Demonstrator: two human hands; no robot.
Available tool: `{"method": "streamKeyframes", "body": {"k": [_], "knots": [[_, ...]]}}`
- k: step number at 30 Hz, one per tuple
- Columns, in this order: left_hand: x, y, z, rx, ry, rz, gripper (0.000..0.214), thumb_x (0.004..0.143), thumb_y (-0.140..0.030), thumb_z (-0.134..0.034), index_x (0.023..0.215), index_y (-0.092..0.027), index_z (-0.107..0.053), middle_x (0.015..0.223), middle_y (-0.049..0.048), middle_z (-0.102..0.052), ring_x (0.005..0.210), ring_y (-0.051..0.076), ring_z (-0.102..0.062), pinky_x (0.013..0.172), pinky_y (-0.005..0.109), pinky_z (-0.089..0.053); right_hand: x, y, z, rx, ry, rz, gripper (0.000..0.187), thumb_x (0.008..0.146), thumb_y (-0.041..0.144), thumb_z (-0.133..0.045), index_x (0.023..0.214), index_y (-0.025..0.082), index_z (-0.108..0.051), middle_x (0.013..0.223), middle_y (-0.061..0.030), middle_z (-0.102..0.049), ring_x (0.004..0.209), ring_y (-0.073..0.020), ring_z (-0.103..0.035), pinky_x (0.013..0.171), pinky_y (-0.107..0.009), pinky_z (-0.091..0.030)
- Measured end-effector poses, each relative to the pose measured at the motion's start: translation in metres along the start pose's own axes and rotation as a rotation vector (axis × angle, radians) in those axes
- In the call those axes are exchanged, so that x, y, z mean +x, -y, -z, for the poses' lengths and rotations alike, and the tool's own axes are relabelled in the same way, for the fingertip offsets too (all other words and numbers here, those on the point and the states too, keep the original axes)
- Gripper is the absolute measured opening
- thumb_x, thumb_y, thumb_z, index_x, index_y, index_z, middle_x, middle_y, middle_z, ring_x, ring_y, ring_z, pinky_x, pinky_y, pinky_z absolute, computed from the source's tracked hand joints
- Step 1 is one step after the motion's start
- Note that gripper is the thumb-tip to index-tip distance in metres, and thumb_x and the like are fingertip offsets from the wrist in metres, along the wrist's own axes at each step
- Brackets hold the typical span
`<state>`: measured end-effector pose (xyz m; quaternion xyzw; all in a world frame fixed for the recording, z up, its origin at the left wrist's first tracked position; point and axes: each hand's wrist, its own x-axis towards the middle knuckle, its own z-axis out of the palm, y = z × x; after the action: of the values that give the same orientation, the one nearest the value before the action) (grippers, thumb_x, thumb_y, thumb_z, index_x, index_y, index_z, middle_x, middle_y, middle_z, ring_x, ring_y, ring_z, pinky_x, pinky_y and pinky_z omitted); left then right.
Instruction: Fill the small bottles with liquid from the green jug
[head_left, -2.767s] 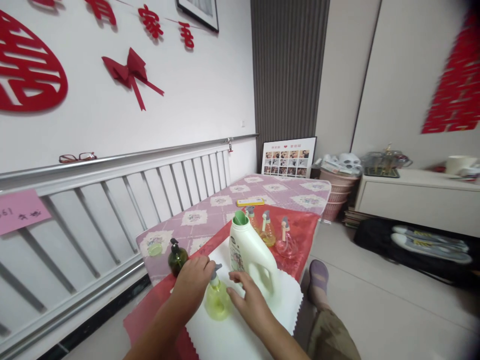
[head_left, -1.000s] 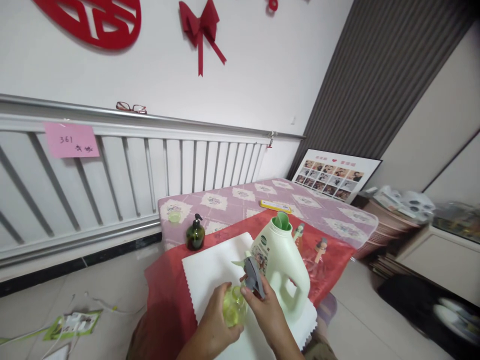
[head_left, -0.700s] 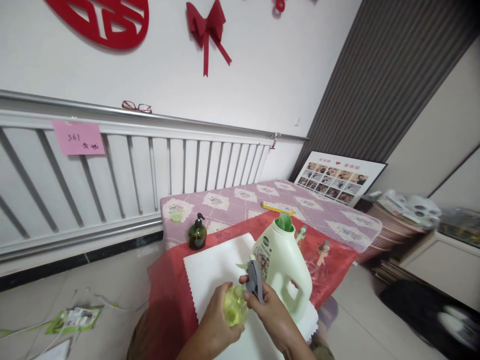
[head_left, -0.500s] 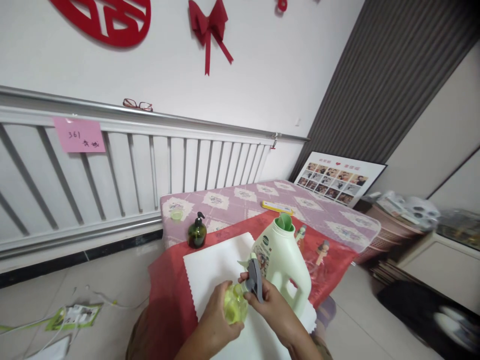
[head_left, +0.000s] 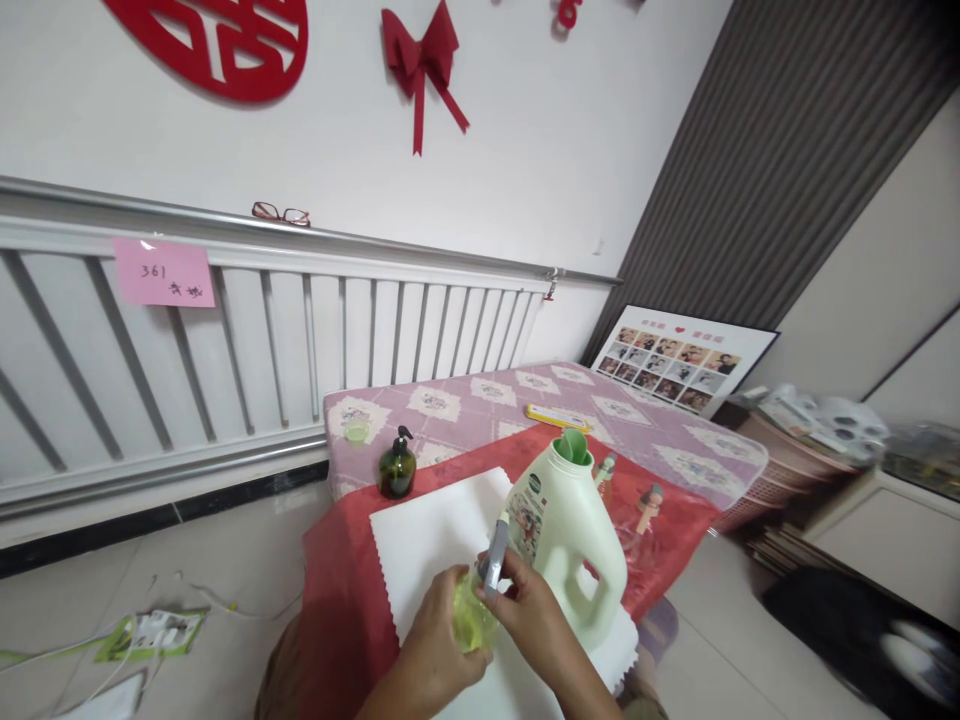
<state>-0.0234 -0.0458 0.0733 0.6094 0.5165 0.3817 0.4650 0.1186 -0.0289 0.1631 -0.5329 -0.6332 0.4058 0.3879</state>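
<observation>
One yellow-green bottle (head_left: 472, 618) clasped in left fingers (head_left: 448, 580); right fingers (head_left: 517, 567) pinch grey sprayer (head_left: 495, 560), seemingly atop bottle.

Soft light, lower right apparently blurry.

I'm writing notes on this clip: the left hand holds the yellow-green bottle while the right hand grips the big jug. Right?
Not quite: in the head view, the right hand grips the grey spray head, not the big jug. The left hand does hold the yellow-green bottle.
</observation>
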Motion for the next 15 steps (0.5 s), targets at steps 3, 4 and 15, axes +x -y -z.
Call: {"method": "streamKeyframes", "body": {"k": [3,4,15], "knots": [[0.001,0.003,-0.001,-0.009,-0.003,0.002,0.088,0.058,-0.019,-0.069,0.14,-0.015,-0.036,0.148,0.0189,-0.05,0.14,0.033,-0.047,0.12,0.046,-0.038,-0.003,-0.003,-0.001,-0.022,-0.005,0.007,0.023,0.071,0.03,-0.068,0.091,0.02,-0.074,0.082,-0.0027,-0.074,0.077,-0.0232,-0.065,0.067,-0.032,-0.047],[0.001,0.003,-0.001,-0.01,0.001,0.007,0.089,0.058,-0.019,-0.069,0.14,-0.015,-0.036,0.149,0.0192,-0.05,0.14,0.033,-0.047,0.12,0.046,-0.037,-0.003,-0.004,-0.001,-0.032,-0.004,0.01,0.023,0.071,0.029,-0.068,0.091,0.021,-0.074,0.084,-0.003,-0.076,0.079,-0.0241,-0.067,0.068,-0.032,-0.048],[0.003,0.015,-0.005,-0.036,-0.011,-0.009,0.091,0.058,-0.017,-0.069,0.142,-0.014,-0.035,0.149,0.0187,-0.049,0.142,0.032,-0.045,0.12,0.043,-0.035,-0.006,-0.009,0.0,-0.161,0.002,0.079,0.023,0.067,0.019,-0.066,0.087,0.024,-0.076,0.089,-0.0034,-0.078,0.087,-0.0263,-0.069,0.079,-0.036,-0.049]]}}
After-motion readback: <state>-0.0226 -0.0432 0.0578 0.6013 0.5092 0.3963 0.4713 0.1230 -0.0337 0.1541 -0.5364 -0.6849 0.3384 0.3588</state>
